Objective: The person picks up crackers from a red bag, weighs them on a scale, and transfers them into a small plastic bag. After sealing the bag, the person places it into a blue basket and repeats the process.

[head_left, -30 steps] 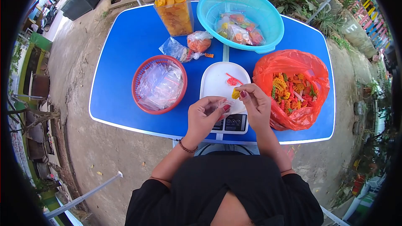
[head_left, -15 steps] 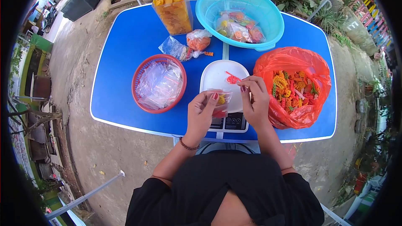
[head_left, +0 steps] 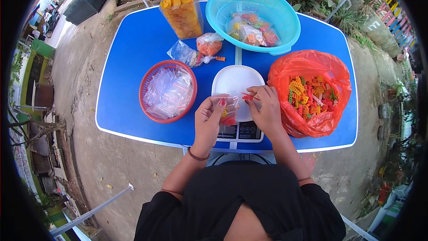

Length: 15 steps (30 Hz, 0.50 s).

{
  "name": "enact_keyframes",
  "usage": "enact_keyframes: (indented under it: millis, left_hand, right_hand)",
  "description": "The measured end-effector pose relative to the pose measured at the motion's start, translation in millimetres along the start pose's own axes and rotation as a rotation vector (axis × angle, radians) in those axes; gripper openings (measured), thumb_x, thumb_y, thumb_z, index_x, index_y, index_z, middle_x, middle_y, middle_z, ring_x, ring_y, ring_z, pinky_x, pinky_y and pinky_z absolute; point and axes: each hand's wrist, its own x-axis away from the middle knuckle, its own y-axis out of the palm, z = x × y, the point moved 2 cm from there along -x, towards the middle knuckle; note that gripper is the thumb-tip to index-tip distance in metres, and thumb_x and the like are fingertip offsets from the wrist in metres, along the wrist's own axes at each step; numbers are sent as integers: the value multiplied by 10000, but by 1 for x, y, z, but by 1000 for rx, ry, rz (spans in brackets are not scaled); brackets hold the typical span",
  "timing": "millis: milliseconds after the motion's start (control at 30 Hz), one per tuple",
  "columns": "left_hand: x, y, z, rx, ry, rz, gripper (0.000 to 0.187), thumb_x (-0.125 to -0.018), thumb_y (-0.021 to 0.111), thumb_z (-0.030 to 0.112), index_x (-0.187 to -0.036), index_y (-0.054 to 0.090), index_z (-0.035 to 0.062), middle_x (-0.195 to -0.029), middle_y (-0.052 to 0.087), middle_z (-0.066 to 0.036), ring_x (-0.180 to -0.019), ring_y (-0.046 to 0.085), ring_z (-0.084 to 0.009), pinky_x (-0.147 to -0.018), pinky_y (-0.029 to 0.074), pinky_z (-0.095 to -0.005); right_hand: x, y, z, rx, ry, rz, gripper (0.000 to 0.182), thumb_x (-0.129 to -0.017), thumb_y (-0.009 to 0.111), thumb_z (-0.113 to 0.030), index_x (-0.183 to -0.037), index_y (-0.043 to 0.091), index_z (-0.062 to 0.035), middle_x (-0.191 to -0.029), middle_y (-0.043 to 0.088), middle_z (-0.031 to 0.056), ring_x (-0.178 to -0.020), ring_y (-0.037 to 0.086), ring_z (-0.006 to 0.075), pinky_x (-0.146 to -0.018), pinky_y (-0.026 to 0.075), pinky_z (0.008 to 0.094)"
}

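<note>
My left hand point(head_left: 208, 118) is closed on a small clear plastic bag point(head_left: 231, 102) that has yellow and red snack pieces inside. My right hand point(head_left: 266, 109) pinches a red snack piece point(head_left: 249, 97) just right of the bag's mouth. Both hands are over the near part of a kitchen scale point(head_left: 250, 132), whose white plate point(head_left: 236, 76) shows behind them. To the right stands a red plastic bag point(head_left: 281, 69), its top spread wide around colourful curly snacks point(head_left: 307, 98).
A red basket point(head_left: 141, 93) of flat clear bags is at the left. Behind lie a tub of yellow chips point(head_left: 183, 15), knotted bags point(head_left: 208, 44) and a turquoise basket point(head_left: 285, 47) with filled packets. The blue table point(head_left: 120, 80) has a white edge.
My right hand has moved left and slightly down with the red snack piece, bringing it from over the scale plate to beside the clear bag. The left hand has shifted slightly.
</note>
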Motion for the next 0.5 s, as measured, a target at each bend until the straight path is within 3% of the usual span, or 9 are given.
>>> enact_keyframes:
  millis: [133,233,367,500]
  left_hand:
    - [5,4,5,-294,64,35,237,-1025,607,150,-1170,645,-35,-1057,738,-146,-947,733,-191,-754,624,-279]
    - [7,4,2,-327,60,16,202,-983,657,81,-1136,669,-50,-1026,748,-125,-926,729,-153,-734,614,-249]
    - [8,8,1,-297,51,-13,233,-940,701,29,-1140,653,-80,-1015,741,-150,-888,729,-159,-735,627,-258]
    - [10,10,3,-252,46,-41,257,-921,713,6,-1153,652,-89,-1004,743,-148,-876,730,-157,-741,625,-260]
  right_hand:
    - [-1,-13,-4,-259,159,-34,233,-850,684,57,-1064,650,-27,-994,647,98,-890,641,232,-823,506,325]
    - [-1,-9,-1,-931,287,45,209,-911,667,58,-1106,606,13,-982,628,63,-924,653,153,-842,517,282]
    - [-3,-18,-19,-1033,320,136,189,-942,676,24,-1109,589,28,-1008,634,58,-961,639,135,-872,518,269]
    - [1,-15,-15,-973,219,39,238,-928,696,17,-1138,584,15,-1013,656,61,-947,643,128,-872,510,269]
